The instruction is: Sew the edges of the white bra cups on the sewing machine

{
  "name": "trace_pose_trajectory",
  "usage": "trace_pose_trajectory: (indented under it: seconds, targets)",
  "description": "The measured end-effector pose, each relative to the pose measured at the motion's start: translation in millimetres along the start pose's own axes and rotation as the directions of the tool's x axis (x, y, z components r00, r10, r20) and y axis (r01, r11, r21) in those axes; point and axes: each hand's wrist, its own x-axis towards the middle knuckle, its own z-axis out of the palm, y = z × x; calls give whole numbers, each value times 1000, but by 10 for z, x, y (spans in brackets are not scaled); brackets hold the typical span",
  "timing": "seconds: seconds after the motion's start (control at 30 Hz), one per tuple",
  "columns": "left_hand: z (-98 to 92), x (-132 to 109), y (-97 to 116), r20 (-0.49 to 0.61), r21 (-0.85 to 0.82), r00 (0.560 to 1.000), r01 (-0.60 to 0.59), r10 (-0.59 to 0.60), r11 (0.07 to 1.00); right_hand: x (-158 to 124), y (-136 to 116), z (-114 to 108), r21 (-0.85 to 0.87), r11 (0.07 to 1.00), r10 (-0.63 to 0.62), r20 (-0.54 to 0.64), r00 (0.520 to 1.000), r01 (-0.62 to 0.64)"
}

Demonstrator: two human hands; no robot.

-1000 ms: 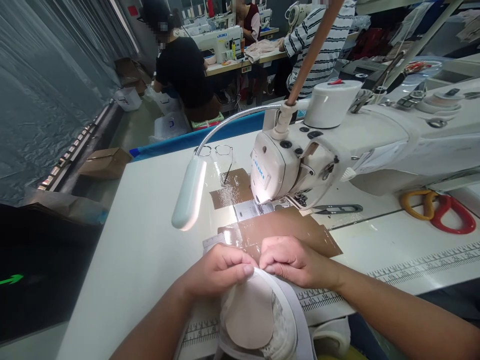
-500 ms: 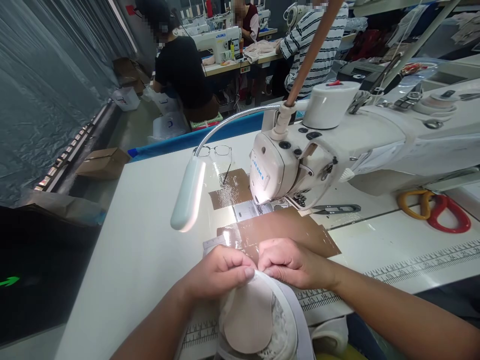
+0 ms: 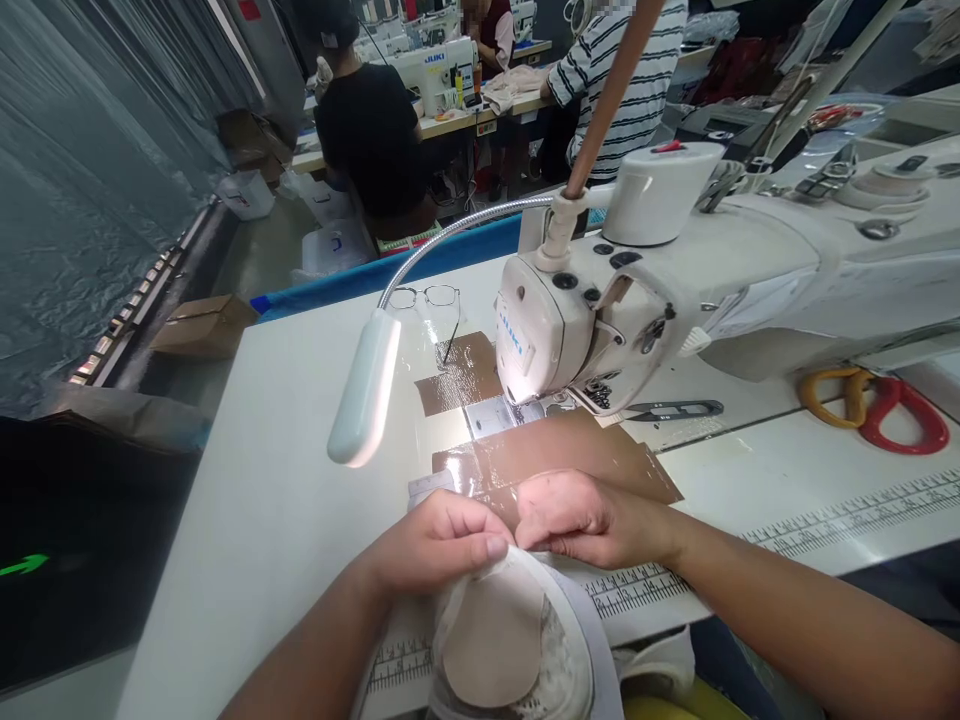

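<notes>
My left hand [image 3: 439, 545] and my right hand [image 3: 581, 520] meet at the near edge of the white sewing table [image 3: 277, 500]. Both pinch the top edge of a pale beige padded cup with lace and a white band [image 3: 499, 640], which hangs toward me over the table's edge. The fingers of both hands are curled shut on the fabric. Just beyond my knuckles lies a shiny brown taped patch [image 3: 555, 450] in front of the needle area of the white sewing machine [image 3: 600, 320].
A gooseneck lamp [image 3: 364, 390] hangs over the table's left part. Glasses [image 3: 427, 297] lie behind it. Thread snips [image 3: 675, 408] and red-and-yellow scissors [image 3: 877, 405] rest to the right. Ruler markings [image 3: 825, 515] run along the front edge. Other people sit at machines in the background.
My hands have stayed together on the cup's edge. The cup has slid slightly lower and the view has shifted a little.
</notes>
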Motion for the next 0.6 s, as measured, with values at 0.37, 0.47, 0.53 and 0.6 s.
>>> trace_pose_trajectory:
  seconds: [0.37, 0.47, 0.53, 0.6]
  targets:
    - [16, 15, -10, -20, -47, 1000, 18, -19, 999, 4, -41, 8, -89, 996, 11, -29, 1000, -13]
    - [16, 13, -14, -13, -49, 1000, 20, -20, 999, -11, -21, 5, -47, 999, 8, -17, 1000, -9]
    - [16, 9, -14, -8, -50, 1000, 27, -27, 998, -23, -9, 2, -24, 1000, 10, 5, 1000, -10]
    - [17, 4, -15, -6, -61, 999, 40, -40, 997, -34, -1, -1, -12, 1000, 16, 23, 1000, -16]
